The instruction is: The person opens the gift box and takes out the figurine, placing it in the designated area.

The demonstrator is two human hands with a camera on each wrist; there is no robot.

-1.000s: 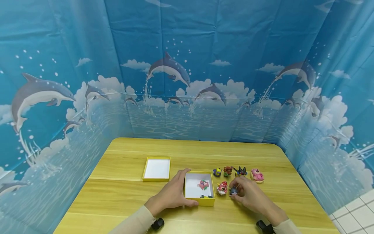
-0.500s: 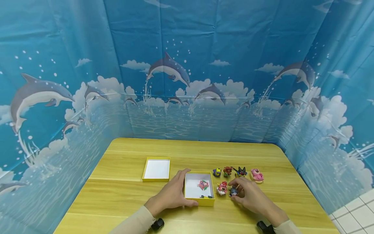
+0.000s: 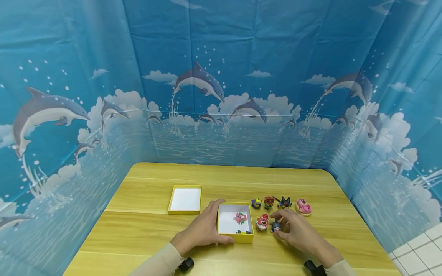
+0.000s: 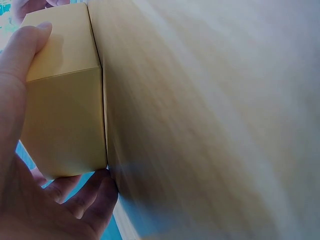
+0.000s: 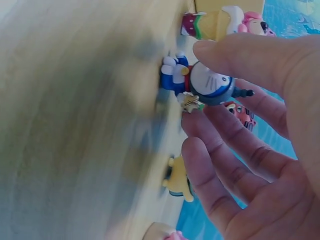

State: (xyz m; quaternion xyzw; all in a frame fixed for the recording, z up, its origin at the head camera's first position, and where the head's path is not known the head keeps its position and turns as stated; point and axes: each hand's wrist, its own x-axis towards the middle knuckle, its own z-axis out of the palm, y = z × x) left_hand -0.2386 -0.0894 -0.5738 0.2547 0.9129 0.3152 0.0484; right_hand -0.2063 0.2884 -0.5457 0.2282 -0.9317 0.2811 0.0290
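Note:
My left hand (image 3: 203, 229) grips the yellow box (image 3: 239, 239), thumb on its front wall and fingers round the far side. Inside the box's white interior lie a pink star-shaped figurine (image 3: 239, 218) and a dark and yellow piece (image 3: 243, 232). My right hand (image 3: 299, 232) is spread loosely around a small blue-and-white Doraemon figurine (image 5: 212, 84), which stands on the table. The thumb is on one side of its head and the fingers are on the other. To its left stands a pink bear figurine (image 3: 262, 222) in a cone-like base.
A shallow yellow lid (image 3: 184, 212) with a white inside lies left of the box. Behind the right hand stand several figurines: a blue-yellow one (image 3: 256, 203), a reddish-brown one (image 3: 269, 202), a black-eared one (image 3: 285, 202) and a pink bear (image 3: 304, 207). A dolphin-print curtain surrounds the table.
My right fingers and thumb have spread slightly apart around the Doraemon figurine, showing more of it. The left hand and the box have stayed put.

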